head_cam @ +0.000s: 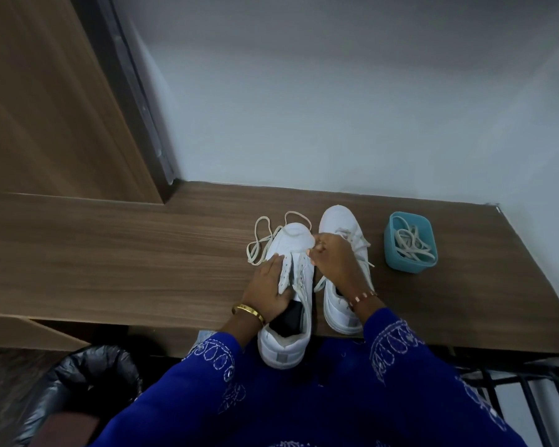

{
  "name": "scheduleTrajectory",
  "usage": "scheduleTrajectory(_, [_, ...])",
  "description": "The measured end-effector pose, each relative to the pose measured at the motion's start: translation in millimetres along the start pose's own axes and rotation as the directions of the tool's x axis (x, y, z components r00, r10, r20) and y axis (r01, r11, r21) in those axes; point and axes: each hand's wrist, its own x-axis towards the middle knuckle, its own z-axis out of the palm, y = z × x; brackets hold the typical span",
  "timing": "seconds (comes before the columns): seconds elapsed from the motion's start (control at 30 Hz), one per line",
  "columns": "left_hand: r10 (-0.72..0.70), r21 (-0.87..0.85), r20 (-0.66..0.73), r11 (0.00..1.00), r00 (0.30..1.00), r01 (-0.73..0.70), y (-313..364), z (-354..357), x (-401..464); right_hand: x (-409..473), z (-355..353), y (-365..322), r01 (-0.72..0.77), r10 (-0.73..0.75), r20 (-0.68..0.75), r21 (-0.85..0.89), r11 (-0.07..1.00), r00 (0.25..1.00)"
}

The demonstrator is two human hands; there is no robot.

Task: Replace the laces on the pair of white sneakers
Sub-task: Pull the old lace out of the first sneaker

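Two white sneakers stand side by side on the wooden desk (110, 253), toes pointing away from me. The left sneaker (291, 304) has its heel past the desk's front edge and its eyelets mostly bare. My left hand (270, 290) grips its left eyelet flap and side. A loose cream lace (265, 240) trails from its toe onto the desk to the left. My right hand (331, 256) pinches that lace at the lowest eyelets near the toe. The right sneaker (342, 227) keeps its lace, partly hidden under my right wrist.
A small blue tub (410, 241) holding more cream laces stands right of the sneakers. A wall runs behind the desk and a wooden panel rises at the left. A bin with a black liner (91, 379) sits below left, and a black chair frame (513, 388) below right.
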Motion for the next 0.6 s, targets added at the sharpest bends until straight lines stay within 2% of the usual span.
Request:
scheduleTrajectory(0.17, [0.005, -0.117, -0.017, 0.993, 1.000, -0.007, 5, -6, -5, -16, 13, 8, 0.106, -0.106, -0.002, -0.029, 0.994, 0.994])
scheduleTrajectory(0.3, [0.011, -0.131, -0.020, 0.991, 1.000, -0.014, 2, -5, -3, -13, 16, -2, 0.215, -0.205, 0.124, -0.074, 0.974, 0.971])
scheduleTrajectory(0.37, [0.020, -0.153, -0.011, 0.988, 1.000, -0.022, -3, -2, -1, -9, 17, -4, 0.221, -0.206, 0.167, -0.081, 0.972, 0.964])
scheduleTrajectory(0.6, [0.101, -0.220, -0.063, 0.969, 0.993, -0.113, -20, -10, -8, 7, 9, -7, 0.143, -0.137, 0.104, -0.049, 0.989, 0.985])
